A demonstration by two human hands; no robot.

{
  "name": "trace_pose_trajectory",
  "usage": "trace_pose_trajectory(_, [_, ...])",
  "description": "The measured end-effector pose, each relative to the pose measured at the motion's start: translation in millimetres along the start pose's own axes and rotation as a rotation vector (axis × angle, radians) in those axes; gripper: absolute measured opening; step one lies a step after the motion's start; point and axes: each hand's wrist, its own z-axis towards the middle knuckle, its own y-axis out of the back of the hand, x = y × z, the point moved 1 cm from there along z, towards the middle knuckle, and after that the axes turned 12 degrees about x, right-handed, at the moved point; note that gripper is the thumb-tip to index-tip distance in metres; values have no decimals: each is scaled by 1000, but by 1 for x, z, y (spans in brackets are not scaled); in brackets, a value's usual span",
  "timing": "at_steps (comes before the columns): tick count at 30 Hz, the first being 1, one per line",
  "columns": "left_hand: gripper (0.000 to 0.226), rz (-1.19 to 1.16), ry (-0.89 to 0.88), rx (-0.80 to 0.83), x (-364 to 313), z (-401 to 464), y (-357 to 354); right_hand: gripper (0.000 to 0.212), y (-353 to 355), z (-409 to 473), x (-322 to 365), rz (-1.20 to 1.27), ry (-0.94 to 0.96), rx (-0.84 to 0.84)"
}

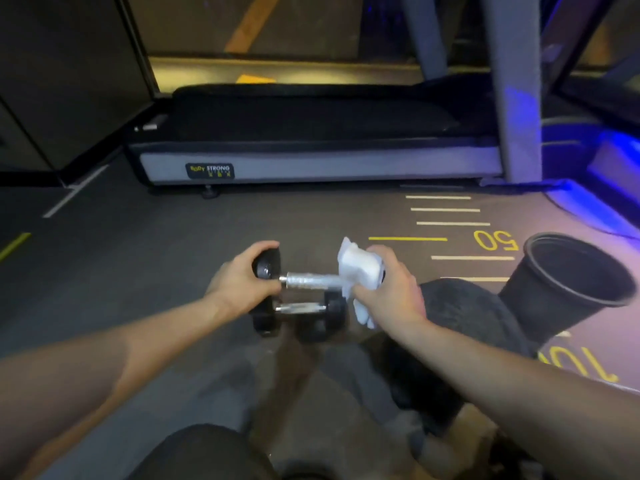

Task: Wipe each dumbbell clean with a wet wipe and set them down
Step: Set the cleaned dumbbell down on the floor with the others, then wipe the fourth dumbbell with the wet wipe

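Observation:
I hold a black dumbbell with a silver handle [310, 281] level above the floor. My left hand [239, 278] grips its left head. My right hand [391, 289] presses a white wet wipe [358, 268] around the handle's right end, hiding the right head. A second black dumbbell [301, 311] lies on the floor just beneath the first, its chrome handle showing between its two heads.
A black bin [568, 282] lies tipped on its side at the right, mouth facing up and right. A treadmill [311, 147] runs across the floor ahead. The grey floor has yellow and white lines and numbers. My knees are below.

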Motion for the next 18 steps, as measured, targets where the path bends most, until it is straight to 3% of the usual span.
trace_pose_trajectory(4, [71, -33, -131, -47, -76, -8, 4, 69, 79, -25, 21, -40, 48, -121])
trace_pose_trajectory(8, [69, -46, -213, -24, -130, -17, -33, 62, 136, -59, -2, -53, 50, -221])
trace_pose_trajectory(18, [70, -6, -209, 151, -182, 10, -151, 54, 190, -98, -108, 30, -112, -274])
